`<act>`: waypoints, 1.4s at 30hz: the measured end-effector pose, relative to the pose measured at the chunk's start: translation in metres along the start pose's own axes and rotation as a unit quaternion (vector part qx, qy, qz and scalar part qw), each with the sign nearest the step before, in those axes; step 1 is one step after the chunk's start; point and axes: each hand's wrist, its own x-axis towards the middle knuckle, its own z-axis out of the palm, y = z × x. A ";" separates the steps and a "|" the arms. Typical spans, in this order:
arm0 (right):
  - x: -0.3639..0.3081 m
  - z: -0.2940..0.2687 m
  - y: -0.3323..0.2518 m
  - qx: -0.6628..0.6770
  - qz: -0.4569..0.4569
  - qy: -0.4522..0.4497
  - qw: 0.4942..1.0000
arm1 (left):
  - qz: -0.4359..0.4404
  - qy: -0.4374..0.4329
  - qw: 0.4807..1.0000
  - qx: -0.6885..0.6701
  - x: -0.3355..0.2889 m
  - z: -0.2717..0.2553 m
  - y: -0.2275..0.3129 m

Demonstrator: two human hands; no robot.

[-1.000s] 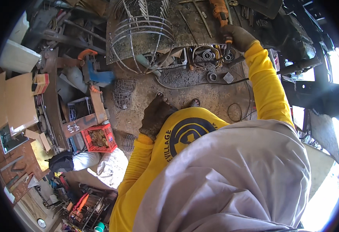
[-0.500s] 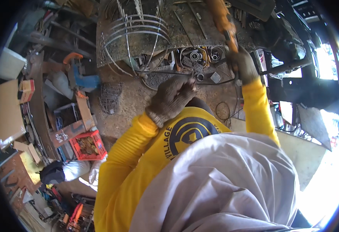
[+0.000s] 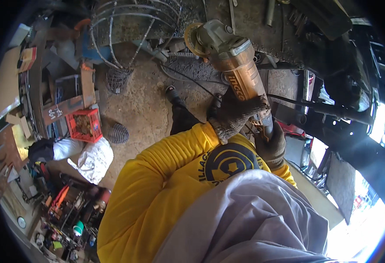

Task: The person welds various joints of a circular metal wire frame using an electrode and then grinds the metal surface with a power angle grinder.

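An angle grinder with an orange body and grey head is in both my gloved hands, in front of my chest. Its head points up and left toward the bench, with a worn round disc at the tip. My left hand wraps the lower part of the orange body. Behind it, my right hand grips the narrow rear end; some of its fingers are hidden. A round cage of bent metal rods stands at the bench, left of the disc and apart from it.
The dark workbench spans the far side, with metal bars on it. A cable runs across the floor below. To the left are a red crate, a white sack and a small wire form. Dark metal frames stand at right.
The grinder has come back from over the bench toward my chest. My left hand, free before, now holds its body. The view has shifted, showing my feet.
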 end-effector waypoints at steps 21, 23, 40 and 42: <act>0.087 -0.025 -0.022 0.147 0.183 -0.400 0.886 | 0.092 0.037 0.988 -0.116 0.008 -0.021 -0.043; 0.090 -0.023 -0.027 0.172 0.200 -0.391 0.882 | 0.068 0.025 0.984 -0.161 0.008 -0.021 -0.035; 0.085 -0.011 -0.051 0.142 0.172 -0.358 0.907 | 0.066 0.031 0.995 -0.071 0.003 -0.032 -0.008; 0.085 -0.011 -0.049 0.166 0.173 -0.357 0.903 | 0.051 0.027 0.992 -0.109 0.005 -0.031 -0.011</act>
